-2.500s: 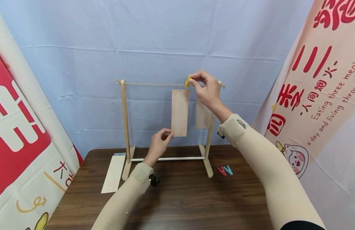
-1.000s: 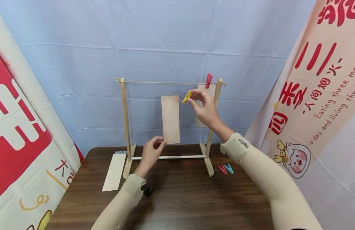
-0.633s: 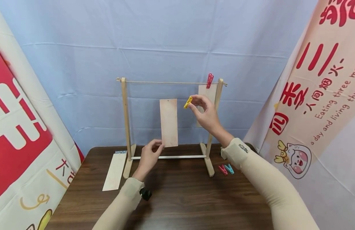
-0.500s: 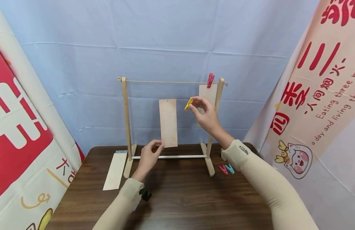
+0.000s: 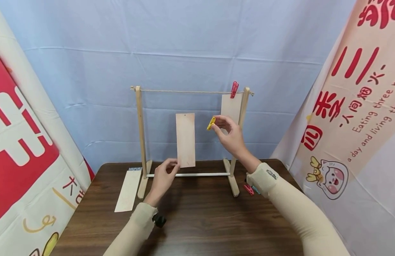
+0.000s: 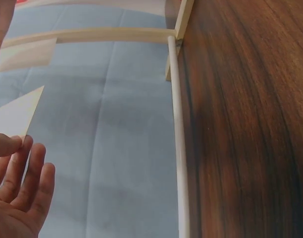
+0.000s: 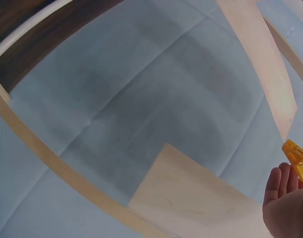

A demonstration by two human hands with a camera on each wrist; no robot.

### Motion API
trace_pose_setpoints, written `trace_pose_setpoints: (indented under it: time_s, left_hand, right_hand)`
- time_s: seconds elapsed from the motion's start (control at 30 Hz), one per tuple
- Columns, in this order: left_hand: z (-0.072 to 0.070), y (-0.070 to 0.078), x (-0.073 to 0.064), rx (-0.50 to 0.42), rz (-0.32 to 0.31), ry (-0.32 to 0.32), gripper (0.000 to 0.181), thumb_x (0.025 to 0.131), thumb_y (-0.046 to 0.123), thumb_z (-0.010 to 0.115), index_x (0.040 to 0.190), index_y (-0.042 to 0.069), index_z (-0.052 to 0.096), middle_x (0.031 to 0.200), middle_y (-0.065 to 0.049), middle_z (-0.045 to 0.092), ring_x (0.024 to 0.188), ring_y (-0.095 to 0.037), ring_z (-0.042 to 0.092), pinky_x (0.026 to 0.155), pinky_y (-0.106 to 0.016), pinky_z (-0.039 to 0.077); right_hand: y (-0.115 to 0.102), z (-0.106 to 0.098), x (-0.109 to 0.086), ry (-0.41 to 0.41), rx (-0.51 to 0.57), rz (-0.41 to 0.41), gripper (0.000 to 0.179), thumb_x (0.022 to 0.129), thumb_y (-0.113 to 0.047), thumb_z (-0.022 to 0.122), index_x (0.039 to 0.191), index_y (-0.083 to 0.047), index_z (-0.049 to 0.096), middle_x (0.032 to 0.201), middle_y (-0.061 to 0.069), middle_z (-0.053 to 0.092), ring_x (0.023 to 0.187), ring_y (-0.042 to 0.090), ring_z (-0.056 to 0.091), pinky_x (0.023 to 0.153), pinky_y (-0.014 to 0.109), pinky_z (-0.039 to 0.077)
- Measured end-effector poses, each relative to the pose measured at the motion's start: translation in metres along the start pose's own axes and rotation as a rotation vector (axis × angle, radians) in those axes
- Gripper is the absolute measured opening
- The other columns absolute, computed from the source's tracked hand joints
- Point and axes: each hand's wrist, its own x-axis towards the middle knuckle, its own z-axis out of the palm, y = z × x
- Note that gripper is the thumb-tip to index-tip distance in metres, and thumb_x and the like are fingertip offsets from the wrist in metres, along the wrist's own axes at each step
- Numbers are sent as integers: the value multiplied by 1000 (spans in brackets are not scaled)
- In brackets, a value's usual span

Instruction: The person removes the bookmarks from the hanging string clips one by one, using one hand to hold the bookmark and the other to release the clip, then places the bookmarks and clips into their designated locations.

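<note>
My left hand (image 5: 163, 177) pinches the lower left corner of a pale paper card (image 5: 186, 142), which stands upright below the rope. A small hole shows near the card's top edge. In the left wrist view, thumb and fingertips meet at the corner of that card (image 6: 15, 116). My right hand (image 5: 230, 134) pinches a yellow clothespin (image 5: 211, 123) to the right of the card, apart from it in the head view. Behind this hand another card (image 5: 231, 105) hangs on the rope (image 5: 184, 91) from a red clothespin (image 5: 234, 90), its lower part hidden.
A wooden frame (image 5: 141, 131) carries the rope and a white bottom bar (image 5: 203, 174). On the brown table (image 5: 197, 220), another card (image 5: 128, 192) lies left over a blue-patterned piece (image 5: 135, 169). At right lie a red clothespin (image 5: 249, 189) and a blue one (image 5: 256, 190), partly covered by my sleeve.
The yellow clothespin and my right hand have come down from the rope. My left hand has lowered the card and shifted it left, so the hanging card's red clothespin shows.
</note>
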Motion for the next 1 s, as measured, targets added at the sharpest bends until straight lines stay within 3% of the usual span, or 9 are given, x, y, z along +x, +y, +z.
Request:
trace_pose_setpoints:
  time_s: [0.37,0.53,0.83,1.0]
  left_hand:
    - [-8,-8,-9,-2,6,25,14,102,14,77,116,11,77,99,-2,80,90,-20,73,85,-43,60]
    - [-11,-13,-15,7,26,37,16,101,12,78,117,9,76,97,-3,79,87,-20,72,80,-40,59]
    - [-14,-20,-22,21,-40,22,17,102,15,77,119,12,76,99,-1,78,89,-18,71,81,-33,56]
    - [-15,-24,-26,15,-18,31,15,101,13,78,116,10,76,97,-1,79,87,-17,70,80,-38,57]
  right_hand:
    - [18,-1,-15,6,46,29,32,99,12,68,130,18,62,117,37,66,102,29,66,92,23,53]
    - [23,-1,-24,-2,49,52,32,100,12,67,130,20,60,116,38,66,101,31,66,92,22,53]
    - [29,-1,-39,-19,36,62,32,99,11,69,130,18,62,115,37,67,100,36,66,91,23,54]
    - [31,-1,-47,-20,27,80,33,99,11,69,130,19,61,115,37,67,100,35,65,92,22,53]
